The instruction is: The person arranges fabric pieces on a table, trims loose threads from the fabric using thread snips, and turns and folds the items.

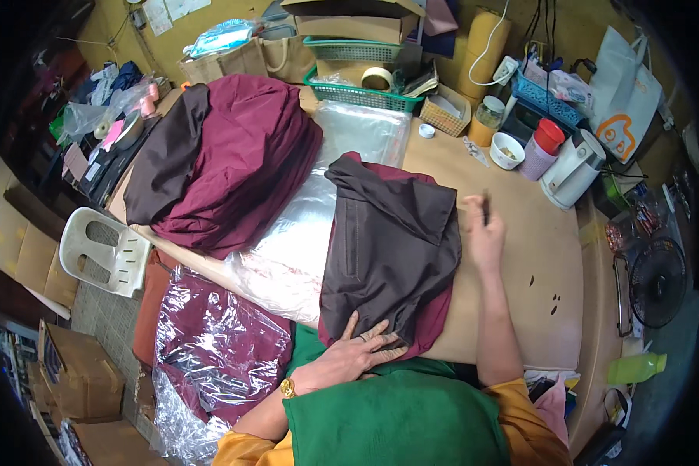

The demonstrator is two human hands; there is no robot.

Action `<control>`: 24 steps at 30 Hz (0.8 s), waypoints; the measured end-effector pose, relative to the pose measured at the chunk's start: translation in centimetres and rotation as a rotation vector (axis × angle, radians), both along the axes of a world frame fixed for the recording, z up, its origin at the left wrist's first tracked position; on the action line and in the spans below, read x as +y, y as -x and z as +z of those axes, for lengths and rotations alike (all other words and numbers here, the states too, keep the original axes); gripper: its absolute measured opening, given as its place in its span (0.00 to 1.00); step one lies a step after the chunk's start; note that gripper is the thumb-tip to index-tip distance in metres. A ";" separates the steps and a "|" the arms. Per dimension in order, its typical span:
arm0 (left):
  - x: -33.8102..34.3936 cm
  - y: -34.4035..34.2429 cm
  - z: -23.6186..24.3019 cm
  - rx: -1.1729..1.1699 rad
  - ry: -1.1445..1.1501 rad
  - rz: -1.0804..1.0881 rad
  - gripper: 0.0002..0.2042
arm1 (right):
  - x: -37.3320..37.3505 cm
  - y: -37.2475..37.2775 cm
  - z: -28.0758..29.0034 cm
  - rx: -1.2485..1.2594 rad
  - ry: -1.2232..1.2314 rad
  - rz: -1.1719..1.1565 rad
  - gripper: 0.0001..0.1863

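Observation:
A folded dark brown and maroon garment [392, 241] lies in front of me at the table's near edge. My left hand [353, 353] rests on its lower end, fingers spread and pressed against the fabric. To the right of the garment, my right hand [485, 237] is raised, apart from the cloth, with its fingers closed. A small dark thing [486, 208] sticks up from that grip; it is blurred and its kind cannot be made out. Beside the garment on the left lie clear plastic bags [291, 225]. Beyond them is a large heap of maroon and brown garments [248, 163].
Plastic-wrapped maroon garments [221, 342] lie below the table's left edge, near a white plastic chair [105, 252]. At the back stand green baskets [357, 93] with a tape roll. An electric kettle [573, 171], a red cup [549, 136] and a white bowl [507, 150] line the right rear.

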State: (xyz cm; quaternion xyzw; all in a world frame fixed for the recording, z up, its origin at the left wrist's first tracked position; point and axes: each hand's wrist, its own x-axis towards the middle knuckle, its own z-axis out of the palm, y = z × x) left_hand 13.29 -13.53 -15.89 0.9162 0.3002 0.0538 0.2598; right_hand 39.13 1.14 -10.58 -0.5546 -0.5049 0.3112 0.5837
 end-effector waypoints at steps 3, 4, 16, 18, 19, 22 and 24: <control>0.3 -0.3 -0.5 0.071 -0.007 -0.106 0.33 | -2.5 5.2 1.5 -0.113 -0.011 0.550 0.08; 0.1 -0.2 0.0 0.008 -0.074 -0.092 0.29 | -3.3 6.7 2.2 -0.207 0.022 0.715 0.08; 6.1 1.4 2.3 -0.296 -0.346 0.867 0.20 | -1.3 7.9 -6.9 -0.071 0.256 0.739 0.14; 6.0 1.9 1.8 -0.127 0.035 0.893 0.21 | -1.8 7.6 -6.6 -0.175 0.198 0.707 0.14; 6.3 2.2 2.0 -0.137 0.062 0.833 0.21 | -2.4 7.5 -6.2 -0.174 0.202 0.705 0.14; 6.1 2.5 0.6 -0.553 0.309 0.849 0.15 | -4.0 8.2 -3.5 -0.420 0.062 0.574 0.14; 5.9 1.9 0.0 -0.833 0.507 0.893 0.12 | -4.5 8.1 -3.6 -0.437 -0.075 0.505 0.17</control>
